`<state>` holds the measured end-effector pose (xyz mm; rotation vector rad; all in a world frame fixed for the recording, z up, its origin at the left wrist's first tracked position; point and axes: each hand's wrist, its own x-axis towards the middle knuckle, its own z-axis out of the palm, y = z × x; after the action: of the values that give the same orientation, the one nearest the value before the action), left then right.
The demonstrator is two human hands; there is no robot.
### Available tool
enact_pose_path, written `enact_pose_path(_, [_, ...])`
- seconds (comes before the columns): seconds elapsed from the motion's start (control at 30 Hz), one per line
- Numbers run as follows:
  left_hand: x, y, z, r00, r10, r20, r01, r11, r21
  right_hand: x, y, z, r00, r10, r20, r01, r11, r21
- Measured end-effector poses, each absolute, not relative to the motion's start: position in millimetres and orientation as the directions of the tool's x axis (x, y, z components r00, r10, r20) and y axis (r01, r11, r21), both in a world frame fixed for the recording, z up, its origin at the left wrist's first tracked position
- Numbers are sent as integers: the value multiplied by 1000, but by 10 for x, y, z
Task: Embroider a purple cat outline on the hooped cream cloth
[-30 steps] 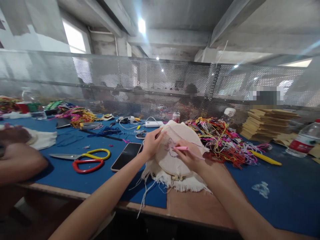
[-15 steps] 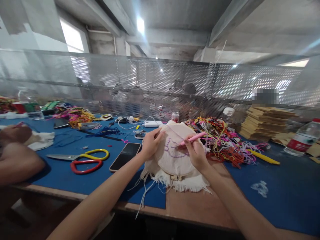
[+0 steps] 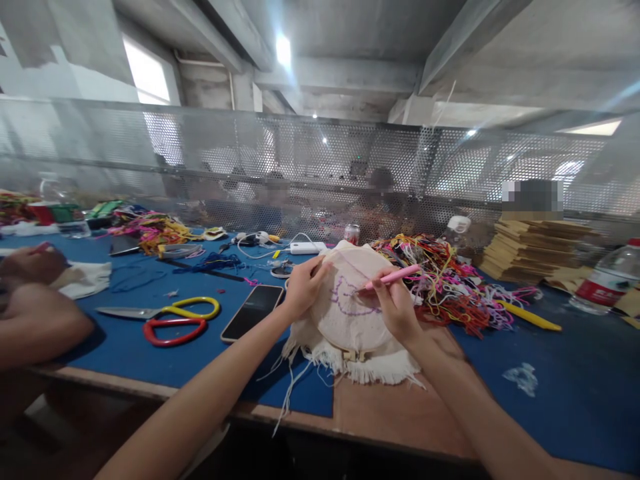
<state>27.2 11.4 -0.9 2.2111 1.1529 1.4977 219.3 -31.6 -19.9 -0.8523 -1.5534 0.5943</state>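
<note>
Since one second ago, right hand (image 3: 397, 308) has turned: the pink tool (image 3: 393, 276), then lying low and near level across the cloth, now slants up and to the right, tip on the fabric. Against half a second ago, almost no change. Left hand (image 3: 303, 285) unchanged at the hoop's left edge.

Embroidery hoop (image 3: 350, 313): round, pale wood ring, tilted up toward the person, standing on the surface (image 3: 125, 347) near its front edge, with a small clamp at the bottom. Cream woven cloth is stretched flat inside it; loose frayed fringe hangs round the lower rim. Purple stitching (image 3: 345, 300) forms a looping outline near the centre.

Right fingers: closed round the pink tool, a slim smooth rod, pen-style grasp. Tool tip meets the cloth just beside the purple line.
Left fingers: curled over the hoop's upper left rim, gripping it, thumb on the cloth face.

Surface: blue matte covering over brown board, bare board showing at the front. Phone (image 3: 253, 312), flat dark glossy slab, just left of the hoop. Scissors (image 3: 173, 319) with yellow and red loop handles lie further left. Thread tangle (image 3: 440, 280), mixed colours, just behind and right of the hoop. Another person's arm (image 3: 35, 320) rests at far left.
</note>
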Motion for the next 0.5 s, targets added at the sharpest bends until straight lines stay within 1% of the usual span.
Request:
enact_pose_path(0.17, [273,113,-7,168,715,679,478,-661,578,2185,-316,-227,-70,792,606,257,601,-756])
enact_pose_path(0.37, [274,107,-3,163,719,675,483,-655,581,2161,-325,-242,-106,809,578,214,586,-782])
enact_pose_path(0.5, [272,105,1,161,722,673,489,-650,581,2169,-309,-267,-107,812,574,301,576,-760])
